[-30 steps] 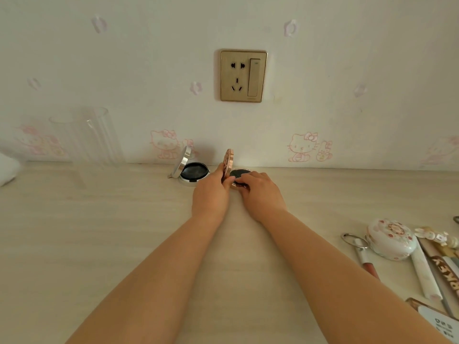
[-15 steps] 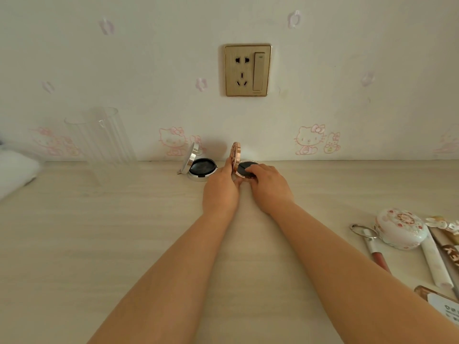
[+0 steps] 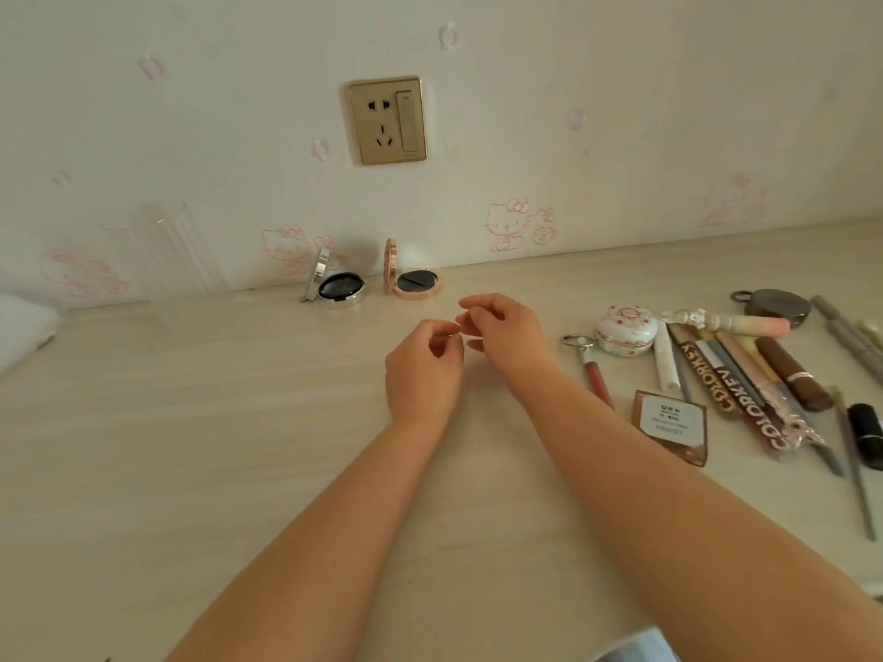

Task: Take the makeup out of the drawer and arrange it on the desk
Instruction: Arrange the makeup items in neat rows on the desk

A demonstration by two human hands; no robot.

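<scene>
A home bedroom: cartoon-cat wallpaper [image 3: 509, 224], a wall socket [image 3: 387, 120], a wooden desk [image 3: 191, 422] strewn with makeup.

Gold socket plate [image 3: 387, 120] on wall at 12 o'clock, two outlets plus a switch on its right side. Wallpaper [image 3: 621, 136] pale with pink cat prints and small flowers. Clear ribbed glass [image 3: 179, 253] upright against the wall at 10 o'clock. White cloth [image 3: 21, 329] at 9 o'clock edge.
</scene>
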